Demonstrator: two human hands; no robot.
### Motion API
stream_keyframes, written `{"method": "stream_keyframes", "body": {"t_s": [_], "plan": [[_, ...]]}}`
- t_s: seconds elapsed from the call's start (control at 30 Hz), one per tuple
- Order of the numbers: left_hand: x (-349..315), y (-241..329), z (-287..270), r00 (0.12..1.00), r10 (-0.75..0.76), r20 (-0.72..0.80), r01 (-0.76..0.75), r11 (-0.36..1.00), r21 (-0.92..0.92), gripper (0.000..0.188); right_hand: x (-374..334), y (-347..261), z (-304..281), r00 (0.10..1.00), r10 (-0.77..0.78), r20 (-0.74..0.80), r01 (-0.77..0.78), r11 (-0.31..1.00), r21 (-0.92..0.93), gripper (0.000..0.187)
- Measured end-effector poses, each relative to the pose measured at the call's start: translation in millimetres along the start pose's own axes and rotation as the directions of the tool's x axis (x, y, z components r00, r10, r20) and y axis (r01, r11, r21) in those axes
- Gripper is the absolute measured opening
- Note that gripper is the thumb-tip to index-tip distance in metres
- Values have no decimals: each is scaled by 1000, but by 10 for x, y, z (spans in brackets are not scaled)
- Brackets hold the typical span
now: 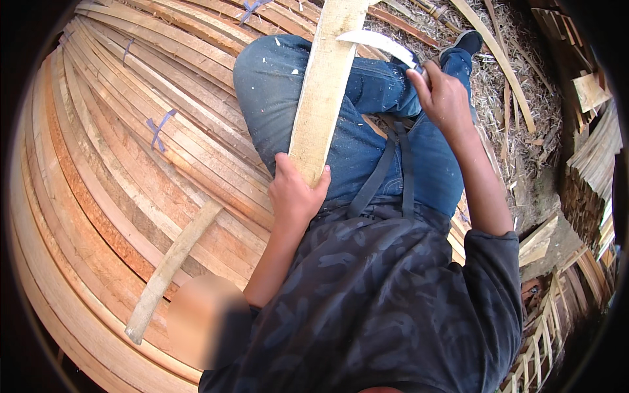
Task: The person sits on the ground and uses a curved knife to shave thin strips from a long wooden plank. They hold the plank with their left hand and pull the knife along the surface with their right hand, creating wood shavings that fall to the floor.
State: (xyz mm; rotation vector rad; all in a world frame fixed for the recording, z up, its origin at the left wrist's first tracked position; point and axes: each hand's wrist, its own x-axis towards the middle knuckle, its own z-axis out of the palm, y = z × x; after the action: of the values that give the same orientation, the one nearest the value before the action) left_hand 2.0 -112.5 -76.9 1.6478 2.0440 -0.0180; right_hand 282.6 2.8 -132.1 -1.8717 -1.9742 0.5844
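A long pale wooden board (321, 98) slants up across my bent knee and runs out past the top edge of the view. My left hand (293, 196) is closed round its lower end, with the thumb along the right edge. In my right hand (445, 98) is the handle of a sickle (383, 43); my fingers cover most of that handle. Its curved, shiny blade points left, and the tip lies over the board's face, though whether it touches the wood I cannot tell.
Stacked wooden strips (151, 177) in bundles, some tied with purple cord (159, 129), lie under me and to the left. A short loose stick (171, 272) rests across them. Wood shavings (504, 85) cover the ground at upper right, near split wood pieces (593, 164).
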Motion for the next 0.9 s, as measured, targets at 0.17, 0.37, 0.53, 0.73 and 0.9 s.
{"method": "stream_keyframes", "body": {"t_s": [0.17,0.37,0.53,0.73,0.9], "plan": [[8,1,-22,999,36,-2,-36,999,-19,60,-110,-218,279,996,-77,54,73,995,73,41],[24,59,-84,1000,26,-2,-26,999,-21,60,463,370,267,988,-107,-113,84,979,-188,42],[27,-33,-25,999,26,26,-26,1000,2,61,273,102,77,1000,0,-23,-2,998,-69,42],[35,-59,-39,999,45,20,-43,996,-79,58,268,32,227,985,-171,10,171,984,-55,42],[78,22,-90,998,36,46,-33,997,-71,57,428,149,386,985,-100,-143,87,991,-99,43]]}}
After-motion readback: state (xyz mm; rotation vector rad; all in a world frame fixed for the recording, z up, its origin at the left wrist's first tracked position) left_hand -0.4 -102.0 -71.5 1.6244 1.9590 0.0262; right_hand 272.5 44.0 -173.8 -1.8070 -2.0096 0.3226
